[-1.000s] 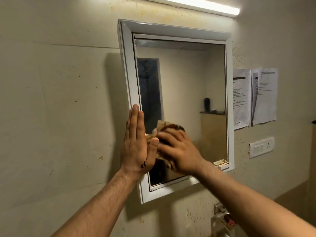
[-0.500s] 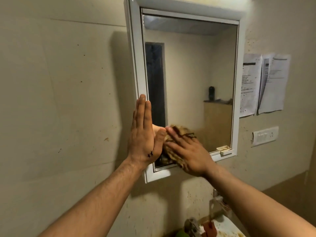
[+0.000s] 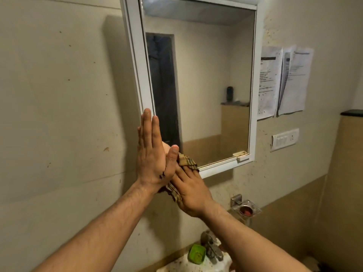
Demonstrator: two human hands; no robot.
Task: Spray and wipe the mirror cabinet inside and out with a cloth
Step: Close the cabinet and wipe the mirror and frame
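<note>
A white-framed mirror cabinet (image 3: 135, 55) hangs on the beige wall, its mirror door (image 3: 206, 85) facing me. My left hand (image 3: 152, 154) lies flat with straight fingers against the cabinet's left frame near the lower corner. Just right of it, my right hand (image 3: 189, 190) presses a brown checked cloth (image 3: 187, 160) against the cabinet's lower left edge with fingers spread over it. Part of the cloth hangs below the palm. No spray bottle is in sight.
Two printed paper sheets (image 3: 282, 81) and a white switch plate (image 3: 284, 139) are on the wall to the right. Below are a metal soap holder (image 3: 245, 210), a tap (image 3: 211, 246), a green object (image 3: 196, 254) and the sink rim (image 3: 182, 265).
My right hand has slid the cloth down the mirror from its lower part to the bottom left corner. The left hand stays flat on the frame. The view has tilted downward.
</note>
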